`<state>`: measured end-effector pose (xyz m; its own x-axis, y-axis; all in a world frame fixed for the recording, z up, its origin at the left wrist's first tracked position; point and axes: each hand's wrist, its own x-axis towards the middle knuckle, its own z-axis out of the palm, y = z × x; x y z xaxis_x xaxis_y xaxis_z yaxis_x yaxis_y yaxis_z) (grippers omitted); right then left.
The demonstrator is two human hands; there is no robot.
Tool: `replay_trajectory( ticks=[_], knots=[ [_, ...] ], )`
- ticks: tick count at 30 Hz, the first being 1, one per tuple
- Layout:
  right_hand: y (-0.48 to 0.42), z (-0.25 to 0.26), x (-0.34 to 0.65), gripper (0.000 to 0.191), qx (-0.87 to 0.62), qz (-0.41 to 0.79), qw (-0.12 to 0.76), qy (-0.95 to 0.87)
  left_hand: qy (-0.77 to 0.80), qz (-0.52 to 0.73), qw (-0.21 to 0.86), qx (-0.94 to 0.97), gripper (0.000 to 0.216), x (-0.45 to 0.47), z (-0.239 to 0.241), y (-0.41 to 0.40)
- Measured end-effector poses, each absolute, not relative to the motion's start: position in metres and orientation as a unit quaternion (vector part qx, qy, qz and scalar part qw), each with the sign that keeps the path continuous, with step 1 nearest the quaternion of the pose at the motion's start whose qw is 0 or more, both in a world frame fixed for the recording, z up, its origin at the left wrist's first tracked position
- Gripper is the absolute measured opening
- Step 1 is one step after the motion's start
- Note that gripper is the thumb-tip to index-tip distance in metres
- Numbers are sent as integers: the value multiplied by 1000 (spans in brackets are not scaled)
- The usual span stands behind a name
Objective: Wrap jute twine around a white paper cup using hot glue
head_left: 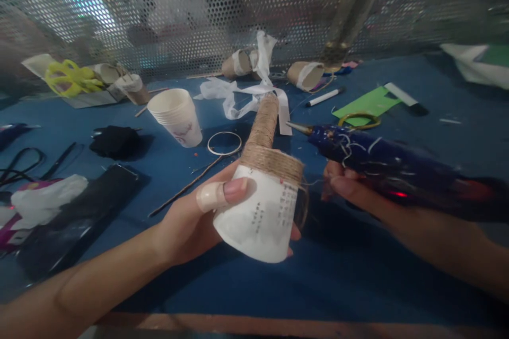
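My left hand [207, 206] is wrapped round a white paper cup [254, 217], its thumb, with a bandage on it, lying across the printed side. Brown twine [274, 161] is wound round the cup's upper end, and a twine-covered stem [262, 124] sticks up from it, leaning away from me. To the right, my right hand [350, 185] grips a dark blue hot glue gun [369, 153], a small red light glowing on its side. The metal nozzle points left, apart from the cup. A thin strand runs between the twine and my right fingers.
A stack of paper cups [177, 116] stands left of centre beside a ring [225, 143]. Yellow scissors [73, 77], twine-wrapped small cups [306, 75], white ribbon [238, 98], a marker [325, 97] and green card [368, 105] lie farther back. A perforated metal screen [167, 16] borders the table.
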<state>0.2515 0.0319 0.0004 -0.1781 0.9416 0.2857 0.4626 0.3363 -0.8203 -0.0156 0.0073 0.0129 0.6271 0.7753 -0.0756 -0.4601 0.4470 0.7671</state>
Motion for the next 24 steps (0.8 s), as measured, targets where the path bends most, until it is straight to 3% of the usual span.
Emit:
replay_trajectory(
  ticks=[18,24],
  knots=[
    [32,-3,255,23,-483,288,412,-717,191,357,840,361,59,-20,10,7],
    [33,-1,253,31,-478,289,403,-726,192,357,840,360,61,-18,11,8]
  ],
)
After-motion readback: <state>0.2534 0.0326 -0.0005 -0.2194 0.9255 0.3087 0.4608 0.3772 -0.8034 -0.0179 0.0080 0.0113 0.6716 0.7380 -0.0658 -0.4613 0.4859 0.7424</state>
